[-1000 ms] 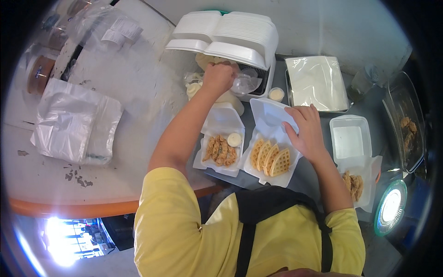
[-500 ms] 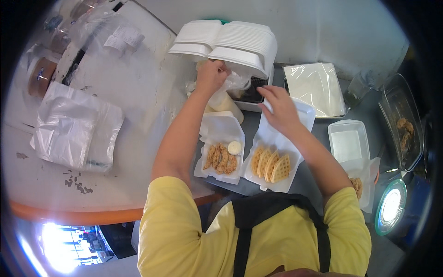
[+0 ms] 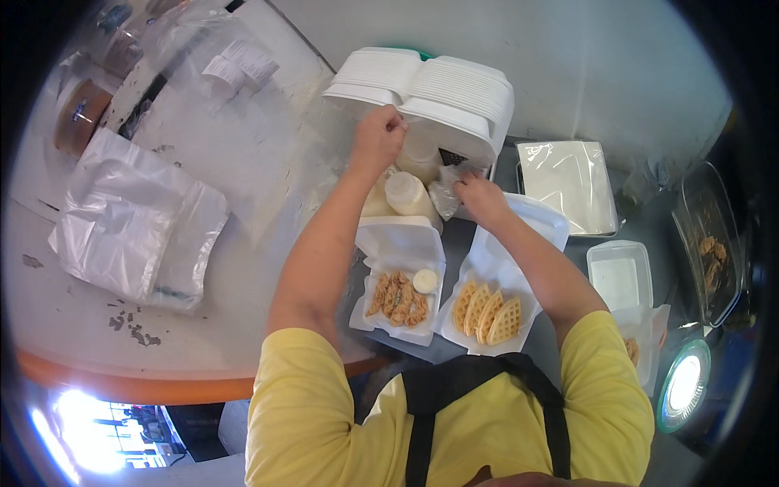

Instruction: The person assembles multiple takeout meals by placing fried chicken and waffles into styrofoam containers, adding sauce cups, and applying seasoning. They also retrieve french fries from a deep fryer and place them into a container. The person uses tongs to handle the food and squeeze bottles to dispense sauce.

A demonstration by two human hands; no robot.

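A person in a yellow shirt (image 3: 462,422) and black apron, seen from above, reaches both bare hands forward over a work surface (image 3: 243,325).

The left hand (image 3: 380,140) is raised in front of a stack of white foam containers (image 3: 462,96), its fingers curled closely together; whether it grips anything is hard to tell. The right hand (image 3: 480,197), lower and farther right, is nearly closed, with its fingertips gathered on crumpled clear plastic (image 3: 444,193). That plastic is just beside a pale, cream-coloured bottle (image 3: 406,191), which stands below and between the hands.

Nearer the person, two open foam boxes sit side by side. The left box (image 3: 402,235) contains golden fried pieces (image 3: 398,298) and a small cup of pale sauce (image 3: 424,281). The right box (image 3: 542,219) holds a row of wedge-shaped waffles (image 3: 487,312), and the right forearm passes over part of its lid.

Farther right, a stack of cream sheets (image 3: 566,187) lies on a tray above another open foam box (image 3: 620,273). A clear container (image 3: 686,199) with brown fried pieces stands at the far right. On the left lie flat, translucent plastic bags (image 3: 138,223), with a brown-filled jar (image 3: 81,119) behind them.
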